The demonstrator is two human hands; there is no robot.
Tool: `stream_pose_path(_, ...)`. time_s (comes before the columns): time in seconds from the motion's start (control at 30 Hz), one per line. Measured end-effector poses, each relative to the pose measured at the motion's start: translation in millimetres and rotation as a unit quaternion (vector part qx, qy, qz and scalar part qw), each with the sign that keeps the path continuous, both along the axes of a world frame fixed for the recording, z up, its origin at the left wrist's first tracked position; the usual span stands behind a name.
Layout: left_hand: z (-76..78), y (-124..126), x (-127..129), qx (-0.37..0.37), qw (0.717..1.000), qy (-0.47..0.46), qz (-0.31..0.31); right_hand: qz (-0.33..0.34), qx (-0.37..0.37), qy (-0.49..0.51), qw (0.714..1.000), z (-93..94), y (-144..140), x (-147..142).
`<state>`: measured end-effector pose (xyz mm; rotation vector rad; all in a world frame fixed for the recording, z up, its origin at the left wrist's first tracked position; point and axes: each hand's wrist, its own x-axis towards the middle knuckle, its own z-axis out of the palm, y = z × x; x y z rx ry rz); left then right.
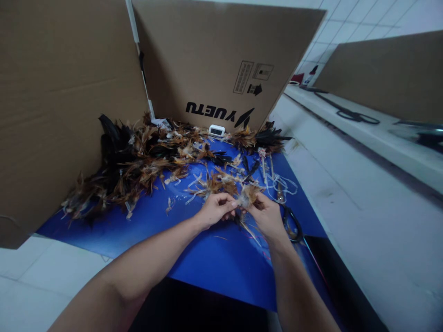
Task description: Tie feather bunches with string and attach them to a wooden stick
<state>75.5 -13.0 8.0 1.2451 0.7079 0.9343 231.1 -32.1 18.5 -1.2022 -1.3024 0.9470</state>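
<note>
A small tuft of feathers [246, 197] sits pinched between both hands, just above the blue sheet [214, 258] near its middle. The left hand [215, 210] has its fingertips closed on the tuft's left side, and the right hand [266, 216] is curled tight around the other side, so both hold the same bundle. It looks feather-light, soft and easily crushed or shed. The stiffer quill ends, which seem to point down towards the sheet, would be the sounder place to grip, rather than the fluffy tips.

Just right of the right hand lie scissors [292, 226], their dark handles partly covered by the wrist. Beyond them is a tangle of pale string [282, 184]. Farther away and to the left, a big heap of brown and black feathers [134, 161] spreads across the sheet up to the cardboard walls [207, 55], with a small white gadget [217, 130] at the far edge.

The exact way the tuft is bound is hidden by the fingers. The things on the white counter [363, 138] to the right are blurred and hard to name.
</note>
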Motion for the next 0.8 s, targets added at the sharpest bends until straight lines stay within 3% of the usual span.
stream_pose_path(0.8, -5.1, 0.7, 0.8, 0.013, 1.0, 0.005, -0.004, 0.012, 0.003, -0.035, 0.999, -2.9, 0.2, 2.3)
